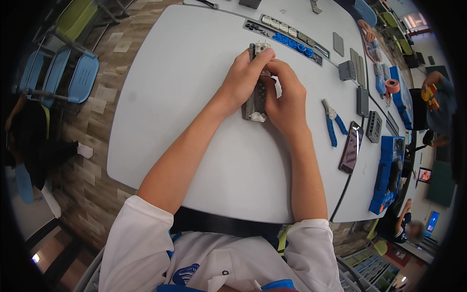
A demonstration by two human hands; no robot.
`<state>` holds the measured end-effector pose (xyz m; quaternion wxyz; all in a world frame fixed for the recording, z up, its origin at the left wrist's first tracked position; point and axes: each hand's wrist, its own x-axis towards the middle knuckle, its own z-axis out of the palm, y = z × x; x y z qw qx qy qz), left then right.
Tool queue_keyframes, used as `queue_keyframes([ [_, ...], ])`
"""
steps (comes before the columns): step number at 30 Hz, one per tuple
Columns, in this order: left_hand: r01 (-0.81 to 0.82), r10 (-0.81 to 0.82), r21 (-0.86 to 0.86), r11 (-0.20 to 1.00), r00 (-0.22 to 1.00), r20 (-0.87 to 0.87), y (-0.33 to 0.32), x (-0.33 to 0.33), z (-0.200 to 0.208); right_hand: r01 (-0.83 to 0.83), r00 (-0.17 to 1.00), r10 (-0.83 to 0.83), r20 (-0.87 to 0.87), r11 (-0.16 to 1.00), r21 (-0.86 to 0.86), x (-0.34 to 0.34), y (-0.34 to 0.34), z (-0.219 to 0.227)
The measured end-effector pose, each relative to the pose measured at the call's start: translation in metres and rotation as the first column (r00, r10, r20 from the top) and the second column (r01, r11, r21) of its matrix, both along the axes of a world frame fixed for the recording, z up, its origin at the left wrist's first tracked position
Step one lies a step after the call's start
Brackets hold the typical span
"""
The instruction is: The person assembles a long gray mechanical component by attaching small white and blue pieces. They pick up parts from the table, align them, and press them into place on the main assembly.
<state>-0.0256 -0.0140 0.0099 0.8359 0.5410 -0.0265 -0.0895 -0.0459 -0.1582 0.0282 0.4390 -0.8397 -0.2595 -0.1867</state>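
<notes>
Both my hands are closed around a grey plastic building-block assembly (254,104) over the white table. It is long and studded with holes, with a white piece at its near end and a whitish block at its far end. My left hand (243,78) grips the far part, its thumb pressed along the whitish block. On the right side, my right hand (287,95) has its fingers curled over the middle of the assembly. Fingers cover much of that middle part. Right of my right hand lie blue-handled pliers (332,121) with grey jaws.
A parts tray (287,41) with blue, white and grey pieces sits beyond my hands on the white table (160,87). To the right are a phone (351,148), grey blocks (347,71) and a blue case (386,170). Other people are around the room.
</notes>
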Motion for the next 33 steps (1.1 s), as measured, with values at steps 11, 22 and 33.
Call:
queue_keyframes([
  [11, -0.091, 0.088, 0.109, 0.990, 0.996, 0.028, -0.003, 0.004, -0.007, -0.054, 0.995, 0.060, 0.078, 0.996, -0.075, 0.000, -0.001, 0.010],
  [22, -0.127, 0.113, -0.111, 0.986, 0.986, -0.122, -0.004, 0.002, 0.001, -0.057, 0.997, 0.061, 0.043, 0.994, -0.097, -0.008, 0.006, 0.024],
  [33, -0.263, 0.225, -0.446, 0.855, 0.965, -0.137, 0.019, 0.022, -0.002, -0.026, 0.666, 0.173, -0.725, 0.977, 0.210, -0.005, -0.010, 0.021],
])
